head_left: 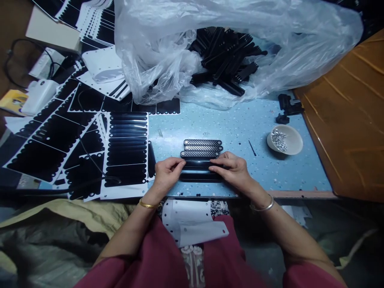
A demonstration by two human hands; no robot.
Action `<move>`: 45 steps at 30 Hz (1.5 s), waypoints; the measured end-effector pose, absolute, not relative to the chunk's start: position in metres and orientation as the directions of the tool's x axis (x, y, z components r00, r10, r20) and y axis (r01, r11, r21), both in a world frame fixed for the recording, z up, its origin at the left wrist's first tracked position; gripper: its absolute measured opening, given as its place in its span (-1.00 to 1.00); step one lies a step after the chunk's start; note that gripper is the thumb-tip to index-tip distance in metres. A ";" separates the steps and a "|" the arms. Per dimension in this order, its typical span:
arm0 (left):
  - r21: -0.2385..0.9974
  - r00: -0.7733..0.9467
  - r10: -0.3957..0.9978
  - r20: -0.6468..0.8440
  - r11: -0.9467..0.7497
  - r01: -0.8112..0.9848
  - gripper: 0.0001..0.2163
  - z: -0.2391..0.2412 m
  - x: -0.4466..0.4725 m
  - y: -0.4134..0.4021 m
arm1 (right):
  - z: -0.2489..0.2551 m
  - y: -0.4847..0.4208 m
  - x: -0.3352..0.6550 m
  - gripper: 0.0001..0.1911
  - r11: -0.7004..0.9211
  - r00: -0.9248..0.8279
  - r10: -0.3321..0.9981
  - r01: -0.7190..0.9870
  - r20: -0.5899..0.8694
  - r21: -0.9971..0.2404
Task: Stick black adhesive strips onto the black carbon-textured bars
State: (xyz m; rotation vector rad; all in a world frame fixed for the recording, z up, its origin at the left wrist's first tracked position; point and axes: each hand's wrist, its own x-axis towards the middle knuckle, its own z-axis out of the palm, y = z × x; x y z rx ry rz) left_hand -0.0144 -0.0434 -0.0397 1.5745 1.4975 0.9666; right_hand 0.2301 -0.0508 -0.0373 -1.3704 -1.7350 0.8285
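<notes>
My left hand [169, 172] pinches the left end of a glossy black strip [197, 163] between thumb and fingertips. At the strip's other end, the thumb and fingers of my right hand [232, 168] close on it. Just beyond lie several slim black bars with a cross-hatched face [202, 148], stacked side by side. Nearer to me, a plain black bar [200, 177] rests by the table edge, partly behind my right hand. Whether the strip touches a bar beneath it I cannot tell.
Sheets of black round-ended strips [127, 150] cover the left side. A clear plastic bag [156, 60] holding many black plastic parts [225, 60] fills the back. On the right are a white bowl [292, 142] of small metal pieces, a thin black stick [252, 148] and black clips [289, 106].
</notes>
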 end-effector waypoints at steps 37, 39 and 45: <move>0.856 0.251 0.967 -0.034 -0.102 0.507 -0.60 -0.003 -0.058 -0.136 | 0.004 -0.165 0.216 -0.82 0.391 -0.460 0.881 0.567 0.115 -0.725; 0.817 0.313 0.908 -0.277 0.051 0.574 -0.55 -0.013 -0.069 -0.165 | -0.010 -0.184 0.203 -0.80 0.410 -0.531 0.845 0.574 0.059 -0.709; 0.794 0.276 0.792 -0.545 0.382 0.472 -0.65 -0.059 -0.065 -0.189 | -0.037 -0.212 0.177 -0.57 0.417 -0.611 0.791 0.557 -0.014 -0.718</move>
